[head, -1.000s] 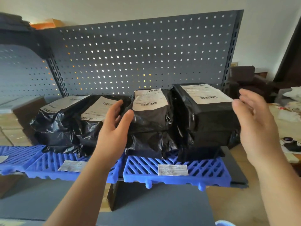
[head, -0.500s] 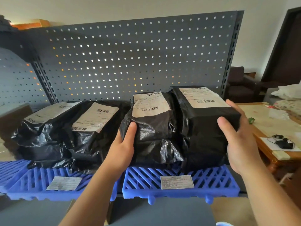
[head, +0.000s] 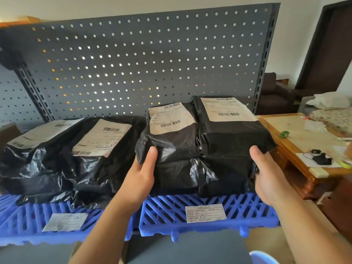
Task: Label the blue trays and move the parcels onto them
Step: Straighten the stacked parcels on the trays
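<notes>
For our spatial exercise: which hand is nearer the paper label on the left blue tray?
Left. The left hand grips the third parcel, right of the paper label; the right hand grips the rightmost parcel, farther right.

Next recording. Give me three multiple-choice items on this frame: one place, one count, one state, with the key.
1. Where is the paper slip of the right tray? A. On its front, before the parcels. B. Under the parcels. C. On a parcel's top.
2. How many barcode labels show on the parcels? A. Two. B. Four. C. Six.
3. What are the hands doing? A. Both hang free. B. Each holds a parcel on the right tray. C. Only one holds a parcel.
Key: 1 A, the slip lies on bare blue grid. 2 B, one label tops each of four parcels. 3 B, the left hand holds the third parcel from the left, the right hand the fourth parcel, thumbs on their fronts.
</notes>
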`<state>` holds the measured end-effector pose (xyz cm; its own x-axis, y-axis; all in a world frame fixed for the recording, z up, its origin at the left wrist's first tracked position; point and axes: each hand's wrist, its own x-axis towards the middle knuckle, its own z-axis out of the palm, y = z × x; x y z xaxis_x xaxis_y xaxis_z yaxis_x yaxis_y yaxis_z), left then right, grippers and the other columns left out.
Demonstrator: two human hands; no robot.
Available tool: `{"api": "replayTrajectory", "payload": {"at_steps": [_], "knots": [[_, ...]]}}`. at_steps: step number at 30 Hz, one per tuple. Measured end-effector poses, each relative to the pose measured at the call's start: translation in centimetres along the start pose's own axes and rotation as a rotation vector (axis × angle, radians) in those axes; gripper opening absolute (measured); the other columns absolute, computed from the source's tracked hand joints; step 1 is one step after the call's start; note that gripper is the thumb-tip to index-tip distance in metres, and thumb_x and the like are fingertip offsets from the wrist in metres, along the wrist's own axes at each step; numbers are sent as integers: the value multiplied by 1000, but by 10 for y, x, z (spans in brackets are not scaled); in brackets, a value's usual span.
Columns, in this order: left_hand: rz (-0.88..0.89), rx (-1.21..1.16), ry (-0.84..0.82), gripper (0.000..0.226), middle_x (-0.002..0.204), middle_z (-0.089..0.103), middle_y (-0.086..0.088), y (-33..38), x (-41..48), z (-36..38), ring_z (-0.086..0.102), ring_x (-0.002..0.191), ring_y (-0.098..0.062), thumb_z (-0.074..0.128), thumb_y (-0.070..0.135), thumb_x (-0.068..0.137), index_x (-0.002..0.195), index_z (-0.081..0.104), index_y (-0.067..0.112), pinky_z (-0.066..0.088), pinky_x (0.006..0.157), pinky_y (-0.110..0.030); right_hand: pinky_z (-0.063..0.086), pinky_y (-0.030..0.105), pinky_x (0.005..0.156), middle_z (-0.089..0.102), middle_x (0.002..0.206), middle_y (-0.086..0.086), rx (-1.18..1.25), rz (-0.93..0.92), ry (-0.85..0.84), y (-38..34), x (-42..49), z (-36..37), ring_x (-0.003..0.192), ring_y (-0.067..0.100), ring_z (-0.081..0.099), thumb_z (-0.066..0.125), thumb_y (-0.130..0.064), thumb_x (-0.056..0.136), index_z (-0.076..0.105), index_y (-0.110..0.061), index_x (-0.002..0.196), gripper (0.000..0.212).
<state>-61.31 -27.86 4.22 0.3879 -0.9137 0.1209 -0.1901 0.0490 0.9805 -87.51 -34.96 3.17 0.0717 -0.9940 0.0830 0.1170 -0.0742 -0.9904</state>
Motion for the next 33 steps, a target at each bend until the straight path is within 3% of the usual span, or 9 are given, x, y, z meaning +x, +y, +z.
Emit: {"api": "replayTrajectory", "payload": {"at_steps": [4,7,8,10,15,21,26,30,33], "knots": [[-1,27,-56,88,113,59,24,2,-3,-5,55,109,2,39,75,75,145,51,22,37,77,-4,30,-8,63,55,131,9,-93,1,51,-2,-5,-11,108,20,48,40,-4,103,44,-8,143,41],[6,113,-171,69,87,72,-2,2,-6,-10,66,107,-20,60,57,93,130,57,-2,39,80,0,37,-2,76,64,113,-22,-217,-104,-106,-7,-7,-7,98,-7,57,65,-27,92,55,-37,123,33],[8,143,-213,59,85,70,-9,2,-5,-11,63,106,-24,71,42,91,128,58,-3,22,96,-26,41,4,80,67,107,-29,-223,-115,-153,-8,-7,-6,99,-12,59,74,-35,83,57,-44,116,39],[29,172,-252,61,106,76,7,-2,-2,-13,69,106,-10,85,37,78,131,61,17,55,93,-30,45,8,76,66,99,-38,-250,-122,-182,-6,-7,-5,95,-20,58,77,-38,69,56,-46,112,48],[54,180,-233,70,124,69,18,-8,2,-16,63,117,-1,83,50,77,138,54,30,46,103,-31,42,-1,68,61,94,-47,-298,-155,-140,-7,-7,-9,91,-28,53,71,-38,69,53,-44,111,46],[75,129,-261,77,126,68,19,-6,1,-18,62,119,-2,84,53,75,141,50,32,45,108,-36,39,11,81,59,98,-49,-278,-168,-205,-7,-4,-13,95,-28,52,75,-40,73,50,-52,114,49],[173,-54,-205,105,133,55,38,5,-3,-16,48,127,14,81,48,65,154,26,42,44,100,-13,56,27,87,64,134,-5,154,-233,-188,-17,2,-17,123,15,61,82,-39,68,49,-34,142,81],[275,-109,-150,103,122,51,53,22,3,-10,43,120,27,86,26,75,156,23,39,39,88,0,51,28,100,59,139,-12,127,-334,-162,-39,5,-14,128,9,56,86,-59,60,41,-38,148,101],[324,-75,-167,83,130,55,42,32,5,-7,47,127,16,75,22,81,151,36,43,42,101,-13,45,41,106,58,135,-26,-77,-367,-123,-42,1,-5,127,0,54,76,-55,73,47,-48,141,75]]}}
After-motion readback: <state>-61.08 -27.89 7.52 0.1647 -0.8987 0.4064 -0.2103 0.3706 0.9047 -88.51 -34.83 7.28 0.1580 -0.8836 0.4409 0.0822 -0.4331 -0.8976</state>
